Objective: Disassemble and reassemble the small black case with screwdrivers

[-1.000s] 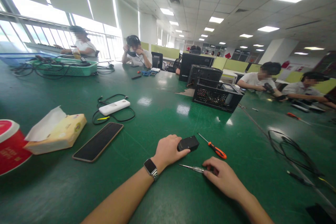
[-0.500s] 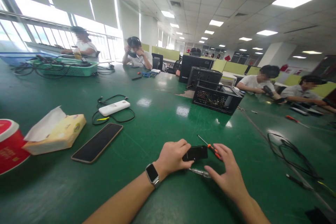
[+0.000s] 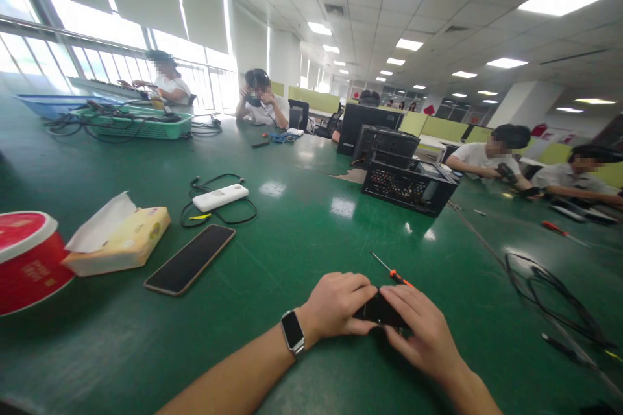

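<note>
A small black box-like part [image 3: 382,308] is held low over the green table [image 3: 292,253], between my two hands. My left hand [image 3: 338,305], with a watch on its wrist, grips its left end with thumb and fingers. Across its right end lie the fingers of my right hand [image 3: 421,324], the thumb below. A screwdriver with an orange and black handle [image 3: 398,277] rests just beyond my hands, its shaft pointing away to the left. Much of the black part is covered by my fingers.
To the left are a phone [image 3: 191,259], a white device [image 3: 220,197] with a cable, a tissue pack [image 3: 121,243] and a red tub [image 3: 32,266]. Black computer cases [image 3: 409,185] stand ahead. Cables [image 3: 549,295] and another screwdriver [image 3: 555,229] lie right. Several people sit around.
My right hand has moved left and closed onto the right end of the black part. The clear-handled tool seen below the part is now out of sight. The view has shifted slightly.
</note>
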The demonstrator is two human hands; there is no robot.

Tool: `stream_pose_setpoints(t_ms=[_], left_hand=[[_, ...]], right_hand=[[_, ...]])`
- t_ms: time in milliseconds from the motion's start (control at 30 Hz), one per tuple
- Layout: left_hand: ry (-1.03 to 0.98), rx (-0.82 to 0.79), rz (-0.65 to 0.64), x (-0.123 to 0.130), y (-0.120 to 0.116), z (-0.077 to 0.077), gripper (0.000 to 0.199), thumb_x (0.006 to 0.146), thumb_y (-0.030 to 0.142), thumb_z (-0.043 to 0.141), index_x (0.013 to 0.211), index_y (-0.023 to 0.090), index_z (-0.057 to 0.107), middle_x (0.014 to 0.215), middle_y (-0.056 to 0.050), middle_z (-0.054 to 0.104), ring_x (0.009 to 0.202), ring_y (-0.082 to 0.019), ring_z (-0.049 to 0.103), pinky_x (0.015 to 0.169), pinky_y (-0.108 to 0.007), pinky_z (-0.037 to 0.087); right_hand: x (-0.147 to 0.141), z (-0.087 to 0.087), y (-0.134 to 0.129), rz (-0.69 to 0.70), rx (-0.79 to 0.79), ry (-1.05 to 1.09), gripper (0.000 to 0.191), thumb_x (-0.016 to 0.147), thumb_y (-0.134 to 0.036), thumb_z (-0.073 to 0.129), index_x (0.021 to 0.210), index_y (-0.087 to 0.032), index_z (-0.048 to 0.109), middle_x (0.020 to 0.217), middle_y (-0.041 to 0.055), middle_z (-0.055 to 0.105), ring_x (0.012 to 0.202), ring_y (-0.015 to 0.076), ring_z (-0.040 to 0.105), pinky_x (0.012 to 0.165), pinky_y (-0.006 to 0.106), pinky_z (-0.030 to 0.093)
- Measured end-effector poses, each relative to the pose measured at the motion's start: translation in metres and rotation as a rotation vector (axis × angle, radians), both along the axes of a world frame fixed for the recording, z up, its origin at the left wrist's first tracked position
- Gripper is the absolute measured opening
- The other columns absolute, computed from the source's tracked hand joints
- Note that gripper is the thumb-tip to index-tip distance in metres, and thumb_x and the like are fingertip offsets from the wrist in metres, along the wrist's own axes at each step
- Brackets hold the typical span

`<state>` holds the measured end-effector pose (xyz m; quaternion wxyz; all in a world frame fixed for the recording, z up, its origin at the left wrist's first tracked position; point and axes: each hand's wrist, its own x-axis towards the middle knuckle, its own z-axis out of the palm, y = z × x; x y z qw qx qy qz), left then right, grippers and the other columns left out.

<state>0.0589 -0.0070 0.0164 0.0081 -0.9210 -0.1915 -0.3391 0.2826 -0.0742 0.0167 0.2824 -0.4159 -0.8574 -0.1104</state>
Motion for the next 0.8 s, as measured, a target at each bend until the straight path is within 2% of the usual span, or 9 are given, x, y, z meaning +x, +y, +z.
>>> stream_pose_setpoints(t_ms=[67,133,267,333,400,467,567,700,800], left_hand=[[-0.061,0.003,0.031,-0.001,0.001,0.001,0.046,0.088,0.056,0.055,0.114,0.018,0.06,0.105,-0.008,0.067,0.084,-0.02,0.063,0.07,-0.03,0.047],[-0.115,-0.002,0.086,-0.004,0.003,0.003,0.048,0.088,0.053,0.057,0.119,0.018,0.058,0.111,-0.01,0.065,0.09,-0.022,0.062,0.074,-0.032,0.047],[-0.135,-0.035,0.135,-0.01,0.008,0.004,0.042,0.087,0.046,0.06,0.118,0.018,0.059,0.11,-0.011,0.064,0.092,-0.023,0.06,0.076,-0.034,0.047],[-0.116,-0.041,0.123,-0.01,0.009,0.004,0.038,0.087,0.043,0.06,0.115,0.018,0.061,0.108,-0.01,0.065,0.09,-0.022,0.06,0.074,-0.033,0.047],[-0.108,-0.038,0.108,-0.009,0.009,0.003,0.034,0.086,0.041,0.061,0.111,0.019,0.062,0.106,-0.009,0.065,0.088,-0.022,0.06,0.073,-0.033,0.046],[-0.115,-0.03,0.105,-0.008,0.009,0.002,0.031,0.085,0.04,0.062,0.108,0.019,0.063,0.105,-0.008,0.066,0.086,-0.021,0.06,0.072,-0.032,0.045],[-0.126,-0.028,0.112,-0.008,0.009,0.003,0.029,0.084,0.037,0.063,0.105,0.018,0.064,0.103,-0.008,0.065,0.086,-0.021,0.059,0.07,-0.032,0.045],[-0.109,-0.05,0.116,-0.009,0.01,0.003,0.026,0.084,0.036,0.062,0.103,0.019,0.065,0.101,-0.008,0.065,0.086,-0.021,0.059,0.07,-0.031,0.045],[-0.1,-0.067,0.104,-0.009,0.011,0.0,0.025,0.084,0.035,0.062,0.103,0.019,0.065,0.102,-0.008,0.065,0.086,-0.021,0.059,0.071,-0.031,0.045]], right_hand=[[0.014,-0.003,0.003,-0.048,-0.02,0.048,0.048,0.084,-0.022,0.056,0.132,-0.021,0.053,0.12,0.0108,0.066,0.111,0.0257,0.062,0.097,0.043,0.048],[0.04,-0.008,0.008,-0.223,-0.033,0.151,0.046,0.086,-0.03,0.055,0.131,-0.019,0.054,0.12,0.0123,0.065,0.11,0.0264,0.062,0.094,0.041,0.05],[0.115,-0.017,0.013,-0.89,0.097,0.362,0.065,0.084,-0.052,0.05,0.135,-0.011,0.053,0.124,0.0196,0.062,0.111,0.0348,0.06,0.095,0.045,0.046],[0.15,-0.02,0.011,-1.232,-0.017,0.433,0.074,0.084,-0.059,0.044,0.139,-0.01,0.05,0.127,0.0232,0.06,0.111,0.0428,0.058,0.089,0.053,0.047],[0.177,-0.023,0.006,-1.426,-0.194,0.528,0.084,0.081,-0.066,0.043,0.143,-0.01,0.045,0.133,0.027,0.054,0.114,0.0496,0.054,0.081,0.059,0.048],[0.192,-0.026,0.002,-1.516,-0.299,0.595,0.089,0.078,-0.071,0.042,0.146,-0.013,0.041,0.136,0.0283,0.05,0.117,0.0534,0.05,0.076,0.063,0.047],[0.201,-0.032,0.002,-1.539,-0.353,0.625,0.088,0.077,-0.073,0.04,0.147,-0.021,0.04,0.14,0.0254,0.047,0.118,0.0543,0.048,0.074,0.064,0.045],[0.204,-0.039,0.008,-1.551,-0.292,0.663,0.079,0.074,-0.073,0.043,0.141,-0.03,0.05,0.137,0.0206,0.049,0.116,0.0539,0.048,0.075,0.064,0.043],[0.204,-0.037,0.01,-1.558,-0.233,0.655,0.079,0.073,-0.074,0.043,0.136,-0.028,0.055,0.133,0.022,0.05,0.115,0.055,0.047,0.078,0.065,0.041]])
